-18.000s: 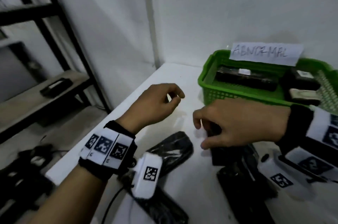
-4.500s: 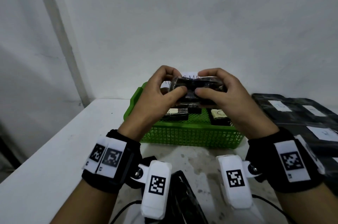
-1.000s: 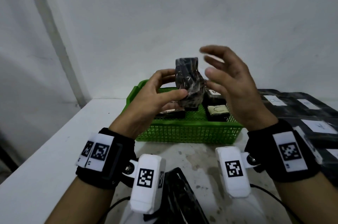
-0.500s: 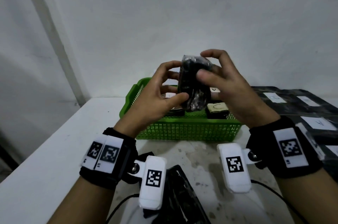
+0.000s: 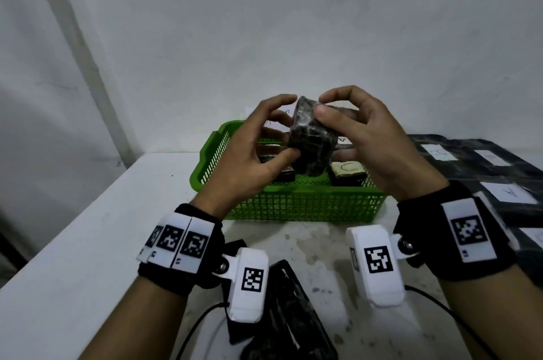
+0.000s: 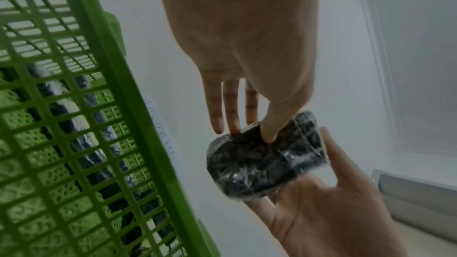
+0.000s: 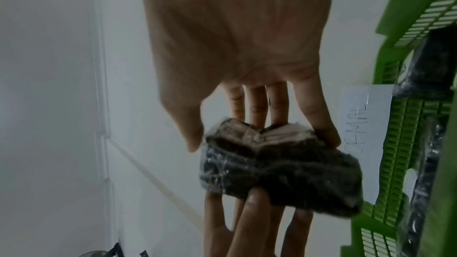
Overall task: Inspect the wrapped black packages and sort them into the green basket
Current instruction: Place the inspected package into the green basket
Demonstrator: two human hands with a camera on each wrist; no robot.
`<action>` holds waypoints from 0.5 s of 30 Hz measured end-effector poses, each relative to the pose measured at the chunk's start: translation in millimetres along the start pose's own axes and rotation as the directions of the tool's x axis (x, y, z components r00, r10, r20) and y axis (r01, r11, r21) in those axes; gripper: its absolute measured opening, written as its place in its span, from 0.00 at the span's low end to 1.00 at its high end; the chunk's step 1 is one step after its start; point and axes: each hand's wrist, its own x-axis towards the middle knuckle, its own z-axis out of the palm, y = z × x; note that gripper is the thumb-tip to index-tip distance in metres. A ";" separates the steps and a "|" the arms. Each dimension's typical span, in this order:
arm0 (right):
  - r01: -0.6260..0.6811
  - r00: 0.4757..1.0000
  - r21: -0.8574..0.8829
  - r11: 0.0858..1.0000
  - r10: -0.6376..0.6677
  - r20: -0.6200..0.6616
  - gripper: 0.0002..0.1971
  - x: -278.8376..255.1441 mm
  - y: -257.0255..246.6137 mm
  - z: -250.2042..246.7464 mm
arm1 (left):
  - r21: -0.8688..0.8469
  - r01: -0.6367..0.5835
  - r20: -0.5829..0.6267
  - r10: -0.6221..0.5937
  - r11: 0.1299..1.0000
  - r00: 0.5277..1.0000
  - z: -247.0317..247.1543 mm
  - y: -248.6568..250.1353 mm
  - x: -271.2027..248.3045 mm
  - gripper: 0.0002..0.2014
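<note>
Both hands hold one black package wrapped in clear film (image 5: 310, 139) in the air above the green basket (image 5: 293, 207). My left hand (image 5: 258, 151) pinches its lower left side between thumb and fingers. My right hand (image 5: 352, 130) grips its upper right side with thumb in front and fingers behind. The left wrist view shows the package (image 6: 267, 155) held between the two hands beside the basket wall (image 6: 99, 124). In the right wrist view the package (image 7: 277, 167) shows a pale label on one end. Several wrapped packages (image 5: 346, 173) lie inside the basket.
A paper label (image 7: 361, 134) hangs on the basket's far rim. Black packages with white labels (image 5: 484, 171) cover the table at the right. Another black package (image 5: 282, 315) lies near the front edge between my wrists. White wall behind; the table's left edge drops off.
Over the last second my right hand closed back onto the package, and both hands have turned it from upright to a tilted pose, a little lower over the basket.
</note>
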 end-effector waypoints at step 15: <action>0.072 0.996 -0.725 0.685 -0.011 0.089 0.20 35.6 -24.1 -43.4 | 0.205 0.210 0.086 -0.232 0.956 0.969 2.4 -15.2 19.6 0.21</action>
